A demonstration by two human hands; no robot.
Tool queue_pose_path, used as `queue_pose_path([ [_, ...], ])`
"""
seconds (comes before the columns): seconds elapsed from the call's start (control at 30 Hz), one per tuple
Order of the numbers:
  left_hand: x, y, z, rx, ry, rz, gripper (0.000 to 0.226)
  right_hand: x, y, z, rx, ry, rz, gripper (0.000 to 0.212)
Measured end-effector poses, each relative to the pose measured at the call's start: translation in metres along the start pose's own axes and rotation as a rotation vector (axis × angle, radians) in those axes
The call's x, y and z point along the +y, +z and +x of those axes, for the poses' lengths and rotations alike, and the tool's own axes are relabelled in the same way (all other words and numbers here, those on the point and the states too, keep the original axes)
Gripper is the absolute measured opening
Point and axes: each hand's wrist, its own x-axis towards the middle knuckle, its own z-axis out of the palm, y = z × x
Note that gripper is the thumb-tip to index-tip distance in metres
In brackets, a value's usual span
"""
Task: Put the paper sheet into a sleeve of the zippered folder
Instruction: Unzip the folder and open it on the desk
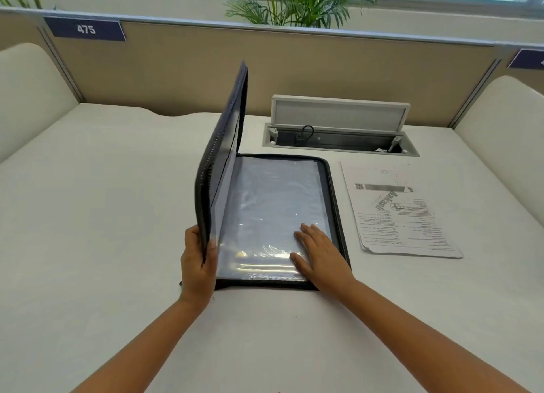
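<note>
The dark zippered folder (335, 186) lies on the white desk, its cover (223, 145) raised almost upright on the left. My left hand (195, 263) grips the cover's near edge, thumb inside and fingers behind it. Clear plastic sleeves (273, 204) are exposed on the flat right half. My right hand (318, 252) rests flat on the sleeves near their lower right corner, fingers straight. The printed paper sheet (403, 213) lies on the desk just right of the folder, untouched by either hand.
An open cable box (338, 127) with its lid up sits in the desk behind the folder and paper. A tan partition (294, 68) with a "475" label (86, 29) bounds the far edge. Cream side panels (29, 92) flank the desk.
</note>
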Motion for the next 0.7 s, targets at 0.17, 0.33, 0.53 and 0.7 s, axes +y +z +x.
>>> queue_pose_path([
  [0.17,-0.010,-0.004,-0.001,0.135,-0.101,0.028,0.065,0.000,0.000,0.001,-0.007,-0.004,0.009,0.085],
  [0.33,-0.024,-0.015,0.003,0.245,-0.265,0.047,0.038,-0.001,-0.002,0.000,-0.023,-0.008,0.012,0.083],
  [0.53,-0.022,-0.044,0.021,0.494,-0.402,0.060,0.042,0.000,-0.002,0.001,-0.030,-0.011,0.022,0.084],
  [0.7,-0.042,-0.078,0.044,0.695,-0.496,0.128,0.063,0.001,0.000,0.002,-0.027,-0.024,0.023,0.083],
])
